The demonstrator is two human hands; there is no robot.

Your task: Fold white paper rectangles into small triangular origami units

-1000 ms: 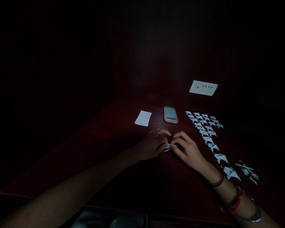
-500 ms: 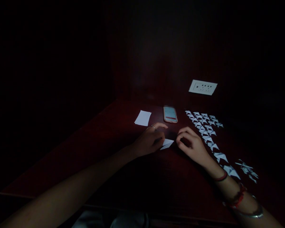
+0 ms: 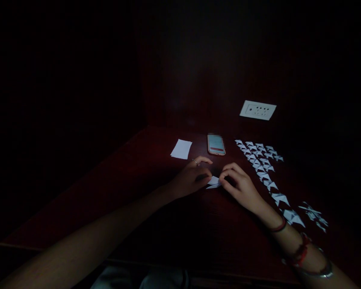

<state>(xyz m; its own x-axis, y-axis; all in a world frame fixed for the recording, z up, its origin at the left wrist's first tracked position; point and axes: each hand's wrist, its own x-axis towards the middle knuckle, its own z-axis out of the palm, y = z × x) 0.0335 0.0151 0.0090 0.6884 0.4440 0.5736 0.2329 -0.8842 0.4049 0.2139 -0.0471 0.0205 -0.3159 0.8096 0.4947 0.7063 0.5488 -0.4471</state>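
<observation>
Nothing legible; phone screen [image 3: 215, 143] too blurred to read

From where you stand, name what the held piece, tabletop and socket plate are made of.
Held piece: matte white paper, by its thin creased flaps. Tabletop: perhaps varnished wood, dark red with a faint sheen. Socket plate: probably smooth white plastic, evenly pale.

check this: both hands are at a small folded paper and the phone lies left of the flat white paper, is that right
Not quite: in the head view, the phone lies right of the flat white paper. The rest stands: the left hand and right hand are both at a small folded paper.
</observation>
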